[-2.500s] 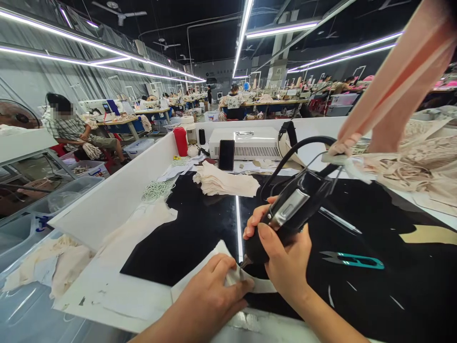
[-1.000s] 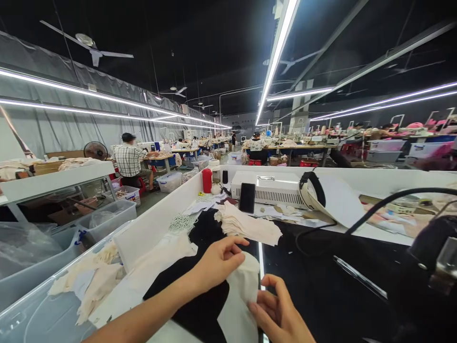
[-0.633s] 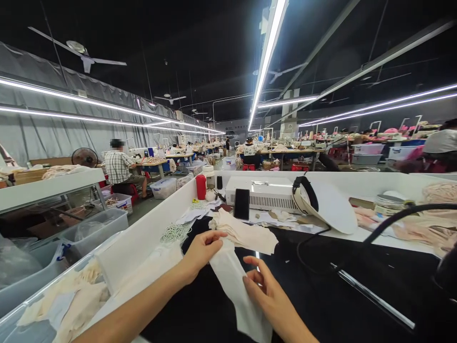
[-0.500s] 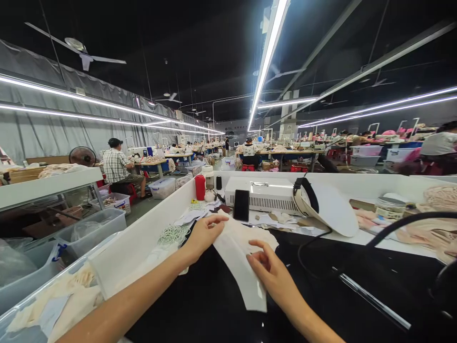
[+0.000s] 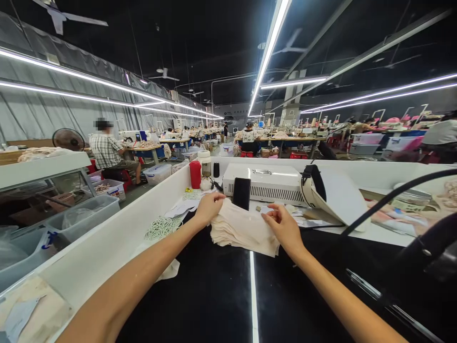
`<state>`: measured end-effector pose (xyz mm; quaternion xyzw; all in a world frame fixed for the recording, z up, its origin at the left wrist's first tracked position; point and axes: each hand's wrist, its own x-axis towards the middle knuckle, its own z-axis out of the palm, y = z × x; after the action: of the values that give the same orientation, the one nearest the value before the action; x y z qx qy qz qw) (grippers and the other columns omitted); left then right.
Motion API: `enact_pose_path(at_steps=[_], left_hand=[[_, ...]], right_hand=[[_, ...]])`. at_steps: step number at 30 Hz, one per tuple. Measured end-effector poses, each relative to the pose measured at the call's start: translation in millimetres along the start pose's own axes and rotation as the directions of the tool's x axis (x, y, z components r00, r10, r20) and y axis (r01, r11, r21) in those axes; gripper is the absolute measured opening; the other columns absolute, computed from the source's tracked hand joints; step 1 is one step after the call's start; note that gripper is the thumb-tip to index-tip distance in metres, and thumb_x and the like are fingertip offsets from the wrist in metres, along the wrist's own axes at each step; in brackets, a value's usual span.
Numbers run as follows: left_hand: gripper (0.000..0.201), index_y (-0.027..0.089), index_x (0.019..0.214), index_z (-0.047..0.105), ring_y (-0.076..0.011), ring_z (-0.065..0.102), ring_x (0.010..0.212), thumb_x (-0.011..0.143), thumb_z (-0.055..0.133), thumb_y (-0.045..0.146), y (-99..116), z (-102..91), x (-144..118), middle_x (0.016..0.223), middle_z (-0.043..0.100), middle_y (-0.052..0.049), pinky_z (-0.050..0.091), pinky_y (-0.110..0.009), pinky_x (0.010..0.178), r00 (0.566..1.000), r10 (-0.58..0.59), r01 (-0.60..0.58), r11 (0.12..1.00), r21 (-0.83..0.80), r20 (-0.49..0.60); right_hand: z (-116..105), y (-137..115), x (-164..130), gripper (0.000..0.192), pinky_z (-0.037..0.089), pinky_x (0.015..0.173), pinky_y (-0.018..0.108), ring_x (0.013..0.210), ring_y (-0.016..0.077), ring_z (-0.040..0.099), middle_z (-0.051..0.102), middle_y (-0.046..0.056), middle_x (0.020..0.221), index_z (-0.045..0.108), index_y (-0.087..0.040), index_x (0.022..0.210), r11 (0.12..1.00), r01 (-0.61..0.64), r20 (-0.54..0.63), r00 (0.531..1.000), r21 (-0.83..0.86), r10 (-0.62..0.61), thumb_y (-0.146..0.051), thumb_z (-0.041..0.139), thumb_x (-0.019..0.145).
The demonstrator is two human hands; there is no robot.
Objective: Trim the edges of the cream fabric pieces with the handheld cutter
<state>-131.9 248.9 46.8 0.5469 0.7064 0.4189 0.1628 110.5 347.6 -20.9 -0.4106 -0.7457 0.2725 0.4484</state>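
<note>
A stack of thin cream fabric pieces (image 5: 243, 231) lies on the black tabletop in front of me, its layered edges fanned at the left. My left hand (image 5: 210, 208) is closed at the stack's upper left corner, thumb and fingers pinching the cloth. My right hand (image 5: 285, 228) is at the right edge, thumb and forefinger pinched together on the fabric there. Its other fingers are curled and partly hidden. Just behind the stack, a black phone (image 5: 242, 193) leans against a white vented metal box (image 5: 264, 178).
Pale green cord (image 5: 162, 228) lies coiled at the left. A red container (image 5: 195, 174) stands behind it. A white visor (image 5: 339, 195) rests at the right, near a black cable (image 5: 389, 200) and a metal rod (image 5: 364, 284). A low white wall (image 5: 117, 259) borders the left side.
The long pale strip that stretched toward me no longer shows; layered cream fabric is visible instead. My right hand has moved up and right, its fingers now pinched. The view has tilted downward slightly.
</note>
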Motion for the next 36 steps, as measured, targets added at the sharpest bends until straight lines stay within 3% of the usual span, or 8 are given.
enact_pose_path(at_steps=[6,13,16,19,23,26,31,36], left_hand=[[0.034,0.017,0.132,0.065,-0.0264,0.069,0.112,0.105,0.068,0.038,-20.5,9.6,-11.0,0.134,0.066,-0.01,0.061,-0.045,0.094,0.994,-0.024,0.013,0.995,0.101,0.111],[0.033,0.017,0.131,0.066,-0.0262,0.069,0.113,0.105,0.068,0.038,-14.4,-0.2,-16.3,0.133,0.066,-0.01,0.061,-0.046,0.096,0.99,-0.027,0.0,0.981,0.193,0.136],[0.036,0.017,0.134,0.064,-0.0264,0.069,0.113,0.105,0.068,0.038,-13.3,-21.9,-26.0,0.134,0.065,-0.011,0.061,-0.046,0.095,0.991,-0.052,0.021,0.97,0.24,0.122],[0.034,0.018,0.133,0.065,-0.0256,0.069,0.112,0.106,0.067,0.038,-18.1,-59.6,-44.7,0.134,0.065,-0.011,0.061,-0.046,0.095,0.989,-0.095,0.051,0.942,0.332,0.117],[0.033,0.017,0.131,0.066,-0.0266,0.069,0.113,0.105,0.067,0.038,-36.1,-116.4,-81.1,0.133,0.066,-0.01,0.06,-0.046,0.097,0.975,-0.194,0.115,0.856,0.503,0.108],[0.033,0.018,0.132,0.065,-0.0261,0.068,0.114,0.105,0.068,0.037,-55.3,-144.3,-112.1,0.134,0.065,-0.011,0.06,-0.047,0.097,0.949,-0.302,0.193,0.779,0.597,0.086],[0.035,0.017,0.133,0.064,-0.0263,0.069,0.113,0.105,0.069,0.037,-82.3,-153.0,-155.5,0.133,0.066,-0.011,0.061,-0.047,0.096,0.913,-0.402,0.273,0.727,0.63,0.068],[0.035,0.017,0.132,0.065,-0.0264,0.069,0.112,0.105,0.068,0.038,-92.7,-141.8,-175.5,0.132,0.066,-0.01,0.061,-0.047,0.095,0.937,-0.348,0.264,0.773,0.577,0.038]], right_hand=[[9.5,22.8,-6.2,0.029,0.062,0.091,0.044,0.103,0.0226,0.072,0.072,0.008,0.121,0.067,-0.017,0.124,0.971,0.147,0.117,0.985,-0.187,-0.127,-0.037,0.068,0.103],[7.2,24.7,-17.2,0.029,0.059,0.101,0.05,0.116,0.0264,0.069,0.069,0.01,0.13,0.068,-0.018,0.125,0.91,0.242,0.122,0.97,-0.335,-0.213,-0.036,0.068,0.103],[5.3,16.4,-27.0,0.029,0.057,0.103,0.052,0.119,0.0271,0.068,0.069,0.01,0.131,0.068,-0.018,0.126,0.9,0.258,0.108,0.966,-0.35,-0.235,-0.036,0.068,0.103],[6.3,4.4,-43.1,0.027,0.056,0.103,0.052,0.117,0.0267,0.068,0.07,0.009,0.127,0.068,-0.018,0.123,0.905,0.278,0.109,0.96,-0.323,-0.256,-0.036,0.068,0.103],[10.6,-12.8,-69.7,0.02,0.054,0.105,0.051,0.117,0.0292,0.068,0.073,0.011,0.12,0.07,-0.02,0.116,0.922,0.313,0.142,0.947,-0.229,-0.287,-0.029,0.059,0.101],[11.2,-23.5,-89.6,0.023,0.054,0.105,0.051,0.116,0.0317,0.069,0.076,0.012,0.118,0.071,-0.023,0.112,0.935,0.33,0.188,0.934,-0.132,-0.303,-0.031,0.054,0.098],[5.9,-36.5,-113.7,0.027,0.056,0.099,0.051,0.11,0.0326,0.072,0.076,0.011,0.114,0.072,-0.025,0.106,0.949,0.316,0.278,0.912,-0.009,-0.301,-0.04,0.053,0.096],[3.6,-49.7,-128.5,0.024,0.059,0.093,0.046,0.103,0.0298,0.073,0.076,0.008,0.112,0.073,-0.028,0.101,0.952,0.305,0.354,0.887,0.028,-0.295,-0.042,0.054,0.096]])
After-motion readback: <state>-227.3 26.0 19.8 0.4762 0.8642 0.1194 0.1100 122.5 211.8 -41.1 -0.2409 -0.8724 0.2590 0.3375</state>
